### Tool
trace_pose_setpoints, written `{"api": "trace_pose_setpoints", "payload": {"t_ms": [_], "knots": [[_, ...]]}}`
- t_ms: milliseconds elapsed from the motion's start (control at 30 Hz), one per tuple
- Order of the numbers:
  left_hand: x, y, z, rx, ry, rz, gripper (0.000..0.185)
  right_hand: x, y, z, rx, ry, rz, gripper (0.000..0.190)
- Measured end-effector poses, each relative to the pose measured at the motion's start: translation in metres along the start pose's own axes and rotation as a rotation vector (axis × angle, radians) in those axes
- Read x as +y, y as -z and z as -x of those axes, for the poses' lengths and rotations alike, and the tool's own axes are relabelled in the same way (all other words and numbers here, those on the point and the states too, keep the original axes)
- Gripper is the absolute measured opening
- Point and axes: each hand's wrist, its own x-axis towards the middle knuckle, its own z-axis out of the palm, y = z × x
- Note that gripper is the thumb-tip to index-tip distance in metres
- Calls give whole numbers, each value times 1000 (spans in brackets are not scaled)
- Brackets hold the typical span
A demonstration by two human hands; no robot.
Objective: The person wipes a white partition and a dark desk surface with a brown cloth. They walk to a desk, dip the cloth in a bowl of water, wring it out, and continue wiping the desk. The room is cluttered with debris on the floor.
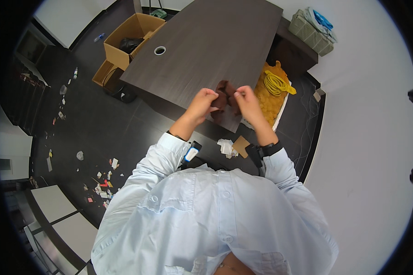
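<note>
Over the near end of a dark wooden desk (206, 55), my two hands hold a piece of dark reddish-brown, crumpled material (223, 98), which looks like cloth but cannot be told for sure. My left hand (201, 103) pinches its left side between thumb and fingers. On the right, my right hand (248, 103) grips the other side. The material hangs in folds between them, just above or against the desktop. A round cable hole (160, 50) with a light rim lies at the desk's left side.
An open cardboard box (117, 56) with a black bag stands left of the desk. Right of it, a coiled yellow rope (274, 83) lies on orange-yellow material (264, 103). Paper scraps (225, 146) and other litter (105, 185) are on the floor. A wall (361, 120) rises at right.
</note>
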Motion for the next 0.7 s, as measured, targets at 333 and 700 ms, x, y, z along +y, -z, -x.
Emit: {"api": "trace_pose_setpoints", "payload": {"t_ms": [333,700], "knots": [[53,48,17,-345,-32,189,64,-33,-56,-20,-101,73,-136,10],[45,133,-4,-54,-451,-1026,24,-39,-78,-29,-396,-69,-191,13]]}}
